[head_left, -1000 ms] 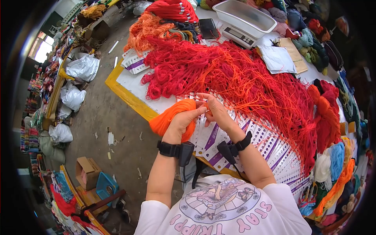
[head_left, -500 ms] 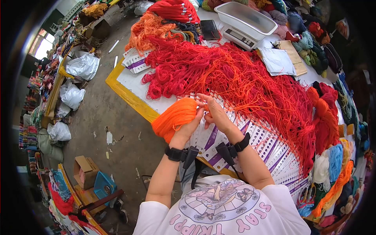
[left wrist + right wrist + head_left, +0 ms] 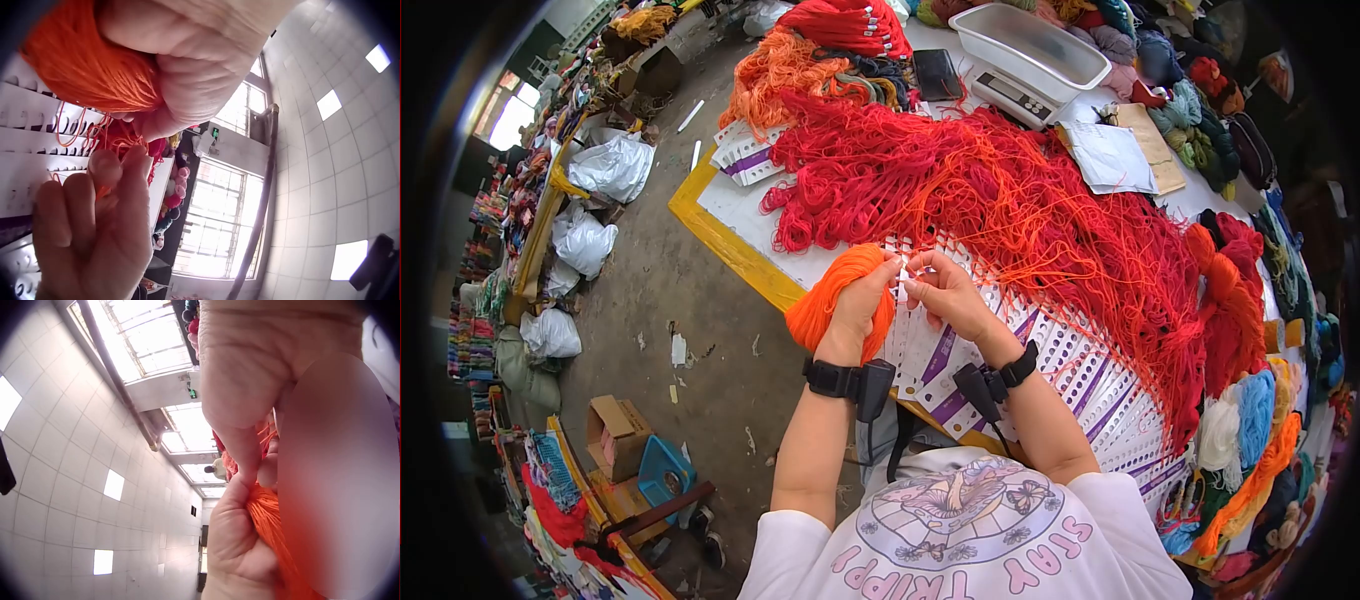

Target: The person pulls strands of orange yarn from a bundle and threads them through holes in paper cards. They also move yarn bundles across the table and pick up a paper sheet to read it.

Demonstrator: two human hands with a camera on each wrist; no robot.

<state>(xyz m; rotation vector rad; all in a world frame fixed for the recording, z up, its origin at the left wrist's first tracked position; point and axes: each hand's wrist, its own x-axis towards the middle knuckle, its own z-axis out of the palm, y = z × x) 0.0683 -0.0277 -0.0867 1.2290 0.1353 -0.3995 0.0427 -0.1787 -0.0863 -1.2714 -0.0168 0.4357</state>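
Observation:
A thick skein of bright orange thread (image 3: 825,300) hangs over the back of my left hand (image 3: 860,305), whose fingers and thumb grip it. Right beside those fingertips, my right hand (image 3: 950,295) has its thumb and index finger brought together on a thin orange strand (image 3: 103,190). Both hands meet over the near edge of a fanned row of white punched cards (image 3: 1100,400) with purple bands. Loops of orange and red thread run from the card holes into a large tangled heap of red and orange thread (image 3: 1000,190) behind them.
The yellow-edged table (image 3: 740,255) ends left of my hands. Farther back stand a scale with a metal tray (image 3: 1030,55), a black wallet-like case (image 3: 937,75) and papers (image 3: 1110,155). Blue, white and orange skeins (image 3: 1257,410) hang at the right. White sacks (image 3: 585,245) lie across the floor.
My left hand has turned and shifted a little, and the skein has swung with it. The right index finger, stretched out before, now bends to the thumb. The heap and cards stay put.

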